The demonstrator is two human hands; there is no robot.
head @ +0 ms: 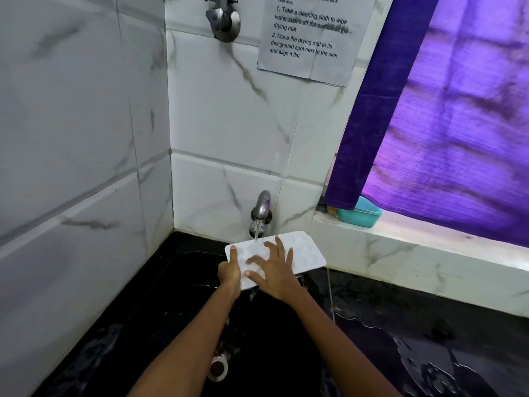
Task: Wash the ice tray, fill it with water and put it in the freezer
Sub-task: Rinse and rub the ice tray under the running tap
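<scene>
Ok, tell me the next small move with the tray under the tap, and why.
Probably keep rubbing: slide the right hand toward the tray's far right end. The left hand grips the ice tray at its near left edge over the black sink, water from the tap lands near the back edge, and the spread fingers cover only the middle.

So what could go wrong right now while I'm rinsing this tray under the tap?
1. The left hand grips only one end of the tray; wet, it could slip into the sink.
2. The right hand presses flat on top with spread fingers, which might tip the tray.
3. Water from the tap strikes the tray's far edge and already drips off its right side, so the wet counter may get wetter.
</scene>
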